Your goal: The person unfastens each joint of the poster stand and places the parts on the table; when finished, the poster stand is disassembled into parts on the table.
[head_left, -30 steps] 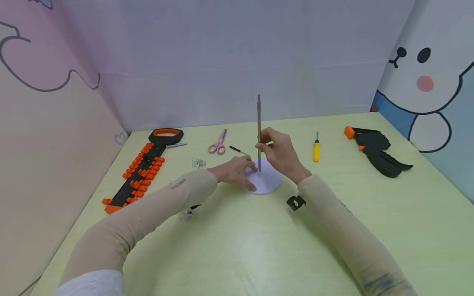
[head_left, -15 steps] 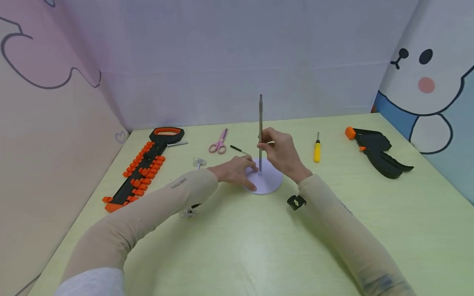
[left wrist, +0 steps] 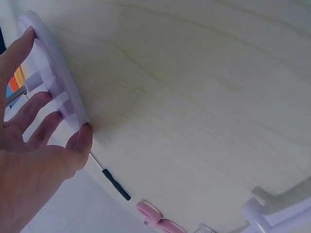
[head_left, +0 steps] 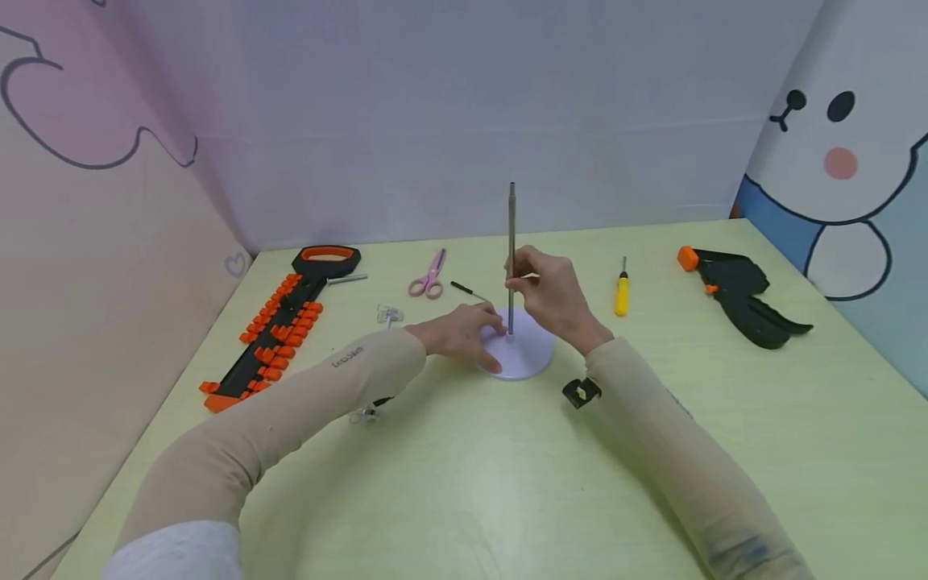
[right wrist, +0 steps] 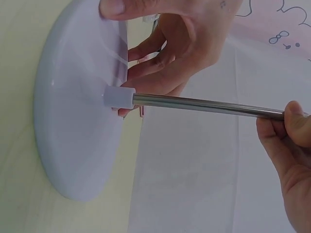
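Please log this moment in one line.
left hand: holds round white plastic base; right hand: pinches upright silver metal rod; rod: in base collar

A smooth white round base [right wrist: 73,131] rests on the pale tabletop [right wrist: 17,160], a short white collar [right wrist: 119,97] rising from its middle. A shiny metal rod [right wrist: 204,104] stands in that collar. Well out from the base, along the rod, the right hand [right wrist: 296,160] pinches it between thumb and finger. At the base's edge the left hand [right wrist: 175,43] has its thumb on the rim; past the collar, its fingertips are partly hidden, so their contact is hard to judge.
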Tool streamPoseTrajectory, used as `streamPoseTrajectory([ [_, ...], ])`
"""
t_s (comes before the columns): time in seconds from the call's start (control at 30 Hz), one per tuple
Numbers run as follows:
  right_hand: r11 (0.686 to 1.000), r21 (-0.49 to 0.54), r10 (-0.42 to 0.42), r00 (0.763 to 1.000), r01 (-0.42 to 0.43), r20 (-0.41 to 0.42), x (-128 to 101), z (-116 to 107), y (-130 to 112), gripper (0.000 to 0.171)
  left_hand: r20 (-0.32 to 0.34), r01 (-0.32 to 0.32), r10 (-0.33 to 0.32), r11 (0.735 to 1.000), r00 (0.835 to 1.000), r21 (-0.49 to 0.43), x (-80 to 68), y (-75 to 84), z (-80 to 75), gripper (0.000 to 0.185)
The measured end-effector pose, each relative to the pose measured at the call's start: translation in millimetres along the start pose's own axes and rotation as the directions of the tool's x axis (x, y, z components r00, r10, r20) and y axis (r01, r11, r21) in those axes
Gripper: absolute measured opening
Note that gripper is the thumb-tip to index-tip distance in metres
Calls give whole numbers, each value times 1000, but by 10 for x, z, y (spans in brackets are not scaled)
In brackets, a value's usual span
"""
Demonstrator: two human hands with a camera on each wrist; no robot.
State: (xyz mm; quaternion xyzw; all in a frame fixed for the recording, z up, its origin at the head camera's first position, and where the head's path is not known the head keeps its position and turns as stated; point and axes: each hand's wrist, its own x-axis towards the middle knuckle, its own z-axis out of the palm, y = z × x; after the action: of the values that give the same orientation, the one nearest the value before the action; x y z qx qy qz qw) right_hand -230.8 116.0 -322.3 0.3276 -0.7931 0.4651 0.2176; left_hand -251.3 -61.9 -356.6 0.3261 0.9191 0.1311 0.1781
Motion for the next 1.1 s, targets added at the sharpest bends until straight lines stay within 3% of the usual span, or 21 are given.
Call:
streamPoseTrajectory([
  [0.53,999,24,34,999,-35,34,0,-4,0,18,18,0,1,1000,1000,-26,5,2,16,59],
  [0.93,997,80,12,999,-16,47,23,-21,21,19,27,-20,20,1000,999,-1,25,12,-13,60],
  [1.1,995,94,12,999,-16,48,37,-30,15,19,30,-1,1,1000,1000,7,19,8,-33,59],
])
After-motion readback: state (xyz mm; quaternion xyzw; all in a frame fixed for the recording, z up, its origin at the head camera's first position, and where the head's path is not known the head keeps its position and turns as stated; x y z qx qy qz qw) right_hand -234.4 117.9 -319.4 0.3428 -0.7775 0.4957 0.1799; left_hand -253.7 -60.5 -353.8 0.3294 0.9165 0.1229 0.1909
